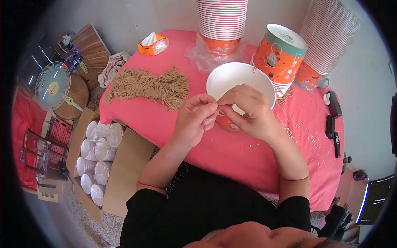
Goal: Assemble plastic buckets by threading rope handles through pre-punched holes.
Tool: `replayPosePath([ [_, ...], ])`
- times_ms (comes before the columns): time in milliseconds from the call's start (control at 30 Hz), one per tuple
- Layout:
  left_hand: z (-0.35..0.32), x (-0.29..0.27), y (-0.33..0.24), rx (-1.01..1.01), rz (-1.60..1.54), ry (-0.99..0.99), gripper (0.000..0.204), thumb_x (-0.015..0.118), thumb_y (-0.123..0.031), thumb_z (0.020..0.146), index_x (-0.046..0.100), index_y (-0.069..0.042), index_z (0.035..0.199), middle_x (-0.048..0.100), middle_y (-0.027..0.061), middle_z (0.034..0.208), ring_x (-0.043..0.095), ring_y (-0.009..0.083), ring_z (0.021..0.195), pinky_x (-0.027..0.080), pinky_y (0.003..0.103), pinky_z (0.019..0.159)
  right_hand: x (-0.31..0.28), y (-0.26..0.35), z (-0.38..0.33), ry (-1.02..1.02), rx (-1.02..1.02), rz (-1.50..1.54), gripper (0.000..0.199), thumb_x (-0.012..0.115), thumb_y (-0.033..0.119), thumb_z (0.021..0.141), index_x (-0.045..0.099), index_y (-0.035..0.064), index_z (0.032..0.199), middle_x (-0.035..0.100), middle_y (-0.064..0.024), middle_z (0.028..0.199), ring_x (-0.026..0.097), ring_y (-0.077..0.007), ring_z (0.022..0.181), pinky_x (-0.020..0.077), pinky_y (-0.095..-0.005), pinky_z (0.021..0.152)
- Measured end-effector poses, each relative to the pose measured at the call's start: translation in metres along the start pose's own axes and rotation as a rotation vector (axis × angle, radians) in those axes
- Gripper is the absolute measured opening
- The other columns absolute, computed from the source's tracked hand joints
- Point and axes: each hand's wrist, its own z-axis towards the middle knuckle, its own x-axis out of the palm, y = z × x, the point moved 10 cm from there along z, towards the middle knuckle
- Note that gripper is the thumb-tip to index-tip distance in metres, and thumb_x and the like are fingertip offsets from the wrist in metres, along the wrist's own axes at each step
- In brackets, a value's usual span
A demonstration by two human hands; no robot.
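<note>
My left hand [195,120] and my right hand [252,109] meet fingertip to fingertip over the near rim of a paper bucket [219,78], white inside and orange outside. Both are closed in a pinch on what looks like a thin tan cord, mostly hidden by the fingers. A bit of tan cord [253,71] also shows at the bucket's far rim. Left of it lies a big bundle of tan cords [149,87]. Behind the bucket, to the right, an orange and green bucket [275,58] sits upside down on a stack, with cords hanging beside it.
Tall bucket stacks [222,25] [326,41], partly wrapped in plastic, stand at the back. An orange tissue pack [153,44] lies at the back left of the pink-covered table [194,153]. White bits [304,134] litter its right side, near black objects [329,126]. Lower left is a carton of clear cups [128,169].
</note>
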Motion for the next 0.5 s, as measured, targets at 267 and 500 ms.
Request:
replayPosePath([
  [267, -0.001, -0.003, 0.004, 0.013, -0.041, 0.06, 0.009, 0.059, -0.006, 0.093, 0.064, -0.007, 0.1, 0.065, 0.0044, 0.083, 0.044, 0.0033, 0.056, 0.036, 0.019, 0.048, 0.0, -0.006, 0.001, 0.01, 0.089, 0.096, 0.017, 0.071, -0.004, 0.073, 0.064, 0.0022, 0.088, 0.065, -0.0094, 0.078, 0.065, -0.0254, 0.072, 0.0513, -0.0349, 0.064],
  [500, -0.003, -0.004, -0.01, 0.193, 0.126, 0.05, 0.008, 0.064, -0.007, 0.092, 0.065, -0.003, 0.1, 0.068, 0.0065, 0.083, 0.048, 0.0026, 0.056, 0.038, 0.019, 0.048, 0.0, -0.013, 0.0, 0.004, 0.163, 0.172, 0.011, 0.07, -0.004, 0.076, 0.064, 0.0011, 0.085, 0.066, -0.0088, 0.077, 0.067, -0.0205, 0.069, 0.0525, -0.0317, 0.06],
])
